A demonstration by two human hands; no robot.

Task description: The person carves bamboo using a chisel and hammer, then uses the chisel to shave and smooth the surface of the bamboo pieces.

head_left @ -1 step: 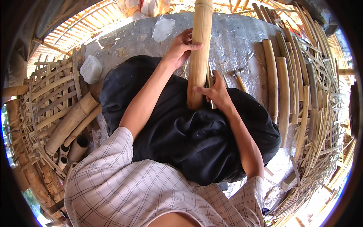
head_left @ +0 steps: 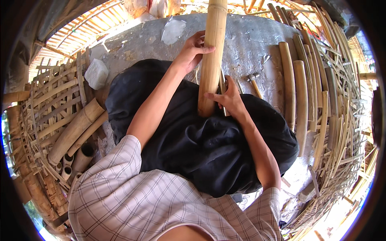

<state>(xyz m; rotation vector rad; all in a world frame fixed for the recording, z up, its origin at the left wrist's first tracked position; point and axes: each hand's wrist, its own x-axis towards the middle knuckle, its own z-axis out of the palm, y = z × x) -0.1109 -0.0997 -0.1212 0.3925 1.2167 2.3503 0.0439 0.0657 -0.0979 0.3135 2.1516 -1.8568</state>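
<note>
A thick, pale bamboo pole (head_left: 213,48) stands upright before me, its lower end against the dark cloth (head_left: 193,148) over my lap. High on its left side, my left hand (head_left: 192,53) grips it, thumb across the front and fingers partly behind. Lower down, my right hand (head_left: 231,98) presses its thumb to the pole's right side, the other fingers curled and partly hidden. A narrow, flat strip (head_left: 222,86) runs along the pole beside that hand; whether it is a blade or a bamboo slat I cannot tell.
A hammer (head_left: 253,82) lies on the grey floor (head_left: 245,44) past my right knee. Bamboo lengths (head_left: 288,80) and thin slats line the right side. At left are a pale stone block (head_left: 96,74), a woven lattice (head_left: 60,100), a bamboo piece (head_left: 76,130) and hollow tubes (head_left: 85,156).
</note>
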